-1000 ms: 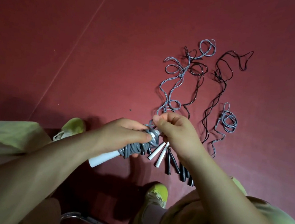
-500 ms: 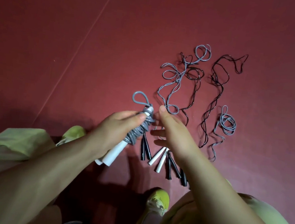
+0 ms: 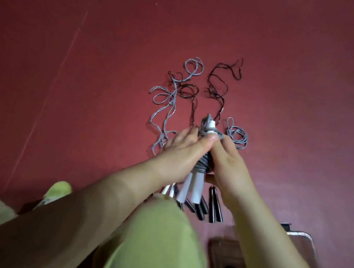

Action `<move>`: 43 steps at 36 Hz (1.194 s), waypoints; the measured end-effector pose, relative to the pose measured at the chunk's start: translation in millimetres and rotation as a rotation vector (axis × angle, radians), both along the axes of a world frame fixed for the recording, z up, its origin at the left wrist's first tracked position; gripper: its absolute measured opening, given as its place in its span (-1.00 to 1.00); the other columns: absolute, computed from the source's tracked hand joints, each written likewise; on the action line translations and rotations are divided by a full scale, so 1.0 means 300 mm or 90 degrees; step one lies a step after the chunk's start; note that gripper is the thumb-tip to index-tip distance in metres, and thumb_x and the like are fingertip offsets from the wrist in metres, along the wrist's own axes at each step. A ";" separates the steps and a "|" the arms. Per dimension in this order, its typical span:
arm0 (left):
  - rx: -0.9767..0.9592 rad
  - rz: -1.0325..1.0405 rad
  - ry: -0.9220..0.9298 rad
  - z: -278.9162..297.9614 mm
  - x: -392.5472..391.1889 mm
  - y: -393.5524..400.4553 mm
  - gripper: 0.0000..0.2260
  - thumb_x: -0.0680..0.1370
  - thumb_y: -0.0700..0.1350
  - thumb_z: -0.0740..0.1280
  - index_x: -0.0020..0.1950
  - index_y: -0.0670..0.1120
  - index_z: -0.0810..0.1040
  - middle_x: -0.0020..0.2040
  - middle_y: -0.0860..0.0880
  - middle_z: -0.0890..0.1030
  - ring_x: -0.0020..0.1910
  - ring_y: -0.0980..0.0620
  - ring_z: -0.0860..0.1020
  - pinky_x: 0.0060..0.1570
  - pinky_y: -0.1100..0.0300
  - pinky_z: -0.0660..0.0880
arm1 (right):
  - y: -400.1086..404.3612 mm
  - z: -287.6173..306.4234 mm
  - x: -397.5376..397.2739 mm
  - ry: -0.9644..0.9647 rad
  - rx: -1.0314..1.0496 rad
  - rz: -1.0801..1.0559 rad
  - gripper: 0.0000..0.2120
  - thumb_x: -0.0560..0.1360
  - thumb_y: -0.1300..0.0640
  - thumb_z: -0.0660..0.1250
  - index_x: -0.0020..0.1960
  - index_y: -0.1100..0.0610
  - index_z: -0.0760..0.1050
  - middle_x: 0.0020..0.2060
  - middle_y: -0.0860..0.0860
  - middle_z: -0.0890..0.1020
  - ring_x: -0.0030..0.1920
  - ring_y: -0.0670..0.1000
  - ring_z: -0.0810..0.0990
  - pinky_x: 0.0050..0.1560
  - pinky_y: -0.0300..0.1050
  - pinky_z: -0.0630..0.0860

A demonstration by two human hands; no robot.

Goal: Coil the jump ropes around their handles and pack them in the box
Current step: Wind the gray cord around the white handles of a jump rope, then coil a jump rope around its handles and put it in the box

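Above the loose black handles (image 3: 215, 204) on the red floor (image 3: 89, 78), both the left hand (image 3: 182, 156) and right hand (image 3: 228, 164) grip the coiled grey jump rope (image 3: 204, 164) by its white handles (image 3: 191, 189).

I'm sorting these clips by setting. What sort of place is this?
Probably a gym or sports hall: a dark red floor with a faint painted line, and jump ropes laid out on it.

Two hands (image 3: 182, 154), one coiled rope (image 3: 205, 161), four loose ropes (image 3: 166, 101).
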State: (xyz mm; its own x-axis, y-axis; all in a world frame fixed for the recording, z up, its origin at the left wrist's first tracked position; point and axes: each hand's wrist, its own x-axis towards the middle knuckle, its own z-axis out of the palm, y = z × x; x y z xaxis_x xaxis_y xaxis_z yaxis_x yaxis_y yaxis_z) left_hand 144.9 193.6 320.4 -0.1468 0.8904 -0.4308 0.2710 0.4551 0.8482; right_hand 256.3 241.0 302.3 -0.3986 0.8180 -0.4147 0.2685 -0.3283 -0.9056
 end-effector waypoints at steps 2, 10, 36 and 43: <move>-0.077 -0.081 0.057 -0.002 0.097 0.041 -0.22 0.45 0.44 0.01 0.57 0.09 -0.02 0.57 0.13 -0.06 0.53 0.10 -0.16 0.45 0.11 -0.18 | 0.025 -0.023 0.111 -0.011 0.004 -0.041 -0.75 0.49 -0.24 0.24 -0.02 -0.09 0.52 -0.03 -0.01 0.68 0.06 0.06 0.65 0.16 0.26 0.52; -0.183 -0.319 0.237 -0.215 0.416 0.182 -0.29 0.54 0.33 0.02 0.56 0.06 -0.15 0.58 0.07 -0.11 0.54 0.03 -0.18 0.46 0.01 -0.17 | 0.054 -0.273 0.521 -0.059 -0.036 -0.216 -0.73 0.60 -0.11 0.19 0.02 0.10 0.46 -0.04 0.11 0.64 -0.05 0.04 0.64 0.05 0.10 0.57; -0.359 -0.415 0.183 -0.782 0.827 0.140 -0.36 0.56 0.30 0.04 0.56 0.06 0.02 0.56 -0.06 0.13 0.54 -0.03 0.02 0.49 0.08 -0.02 | 0.009 -1.054 1.168 -0.344 -0.236 -0.542 -0.59 0.57 -0.09 0.24 0.23 0.21 0.34 0.01 0.11 0.52 0.01 0.09 0.49 0.01 -0.11 0.34; -0.369 -0.372 0.129 -0.801 0.801 0.155 -0.34 0.51 0.38 0.02 0.55 0.15 0.02 0.56 -0.05 0.10 0.54 0.01 -0.01 0.50 -0.01 -0.04 | 0.025 -1.081 1.127 -0.214 -0.335 -0.649 -0.43 0.61 -0.17 0.01 0.46 0.18 0.23 0.32 0.16 0.43 0.30 0.19 0.41 0.35 0.06 0.32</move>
